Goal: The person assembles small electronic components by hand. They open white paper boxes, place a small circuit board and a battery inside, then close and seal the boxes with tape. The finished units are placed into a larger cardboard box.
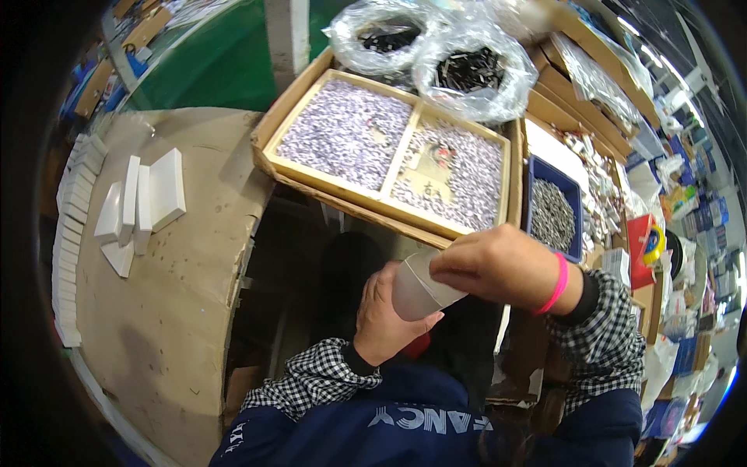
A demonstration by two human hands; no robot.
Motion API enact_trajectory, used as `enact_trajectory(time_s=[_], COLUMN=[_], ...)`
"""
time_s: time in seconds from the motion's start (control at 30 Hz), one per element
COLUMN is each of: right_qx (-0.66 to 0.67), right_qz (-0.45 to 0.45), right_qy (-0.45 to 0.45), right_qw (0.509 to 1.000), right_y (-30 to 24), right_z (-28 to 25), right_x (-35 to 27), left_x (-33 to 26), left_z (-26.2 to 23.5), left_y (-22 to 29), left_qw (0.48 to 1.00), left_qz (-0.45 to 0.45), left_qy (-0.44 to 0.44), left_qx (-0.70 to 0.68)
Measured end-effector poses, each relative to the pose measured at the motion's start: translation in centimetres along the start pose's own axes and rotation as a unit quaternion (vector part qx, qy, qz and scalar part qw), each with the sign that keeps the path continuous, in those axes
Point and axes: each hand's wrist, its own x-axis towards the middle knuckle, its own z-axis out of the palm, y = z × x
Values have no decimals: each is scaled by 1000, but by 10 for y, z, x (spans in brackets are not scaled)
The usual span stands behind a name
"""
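My left hand (383, 315) is wrapped round a small white box (419, 300), its thumb along the near side and its fingers along the far left side. Tilted in front of my body, the box has its upper end toward my right hand (498, 265). The right fingers are curled together and pointed down at that upper end, touching its edge. Whatever they pinch is hidden behind the knuckles. Just beyond both hands lies a wooden tray (387, 187) with two compartments of small whitish-purple pieces, the right one showing part of its bottom.
Several white boxes (165, 191) lie on the brown table (167, 311) at left, with a row of more (68, 257) along its edge. Behind the tray stand plastic bags (471, 70) of dark pieces. A blue bin (576, 251) of small metal parts is at right.
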Motion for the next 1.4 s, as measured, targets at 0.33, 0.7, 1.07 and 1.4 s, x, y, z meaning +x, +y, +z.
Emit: enact_trajectory(time_s=[0.33, 0.7, 1.07, 1.4], right_qx=[-195, -254, -207, -233], right_qz=[33, 224, 247, 246], right_qy=[53, 220, 233, 252], right_qw=[979, 915, 918, 906], right_y=[-19, 52, 102, 99], right_z=[31, -34, -30, -29], right_x=[-74, -128, -124, -136], left_x=[-15, -26, -31, -30], left_z=[21, 34, 34, 40], left_y=[32, 43, 34, 34], left_qw=[999, 995, 994, 995], left_qz=[25, 12, -5, 7], left_qy=[-44, -99, -103, -99], left_qx=[2, -22, -25, -20])
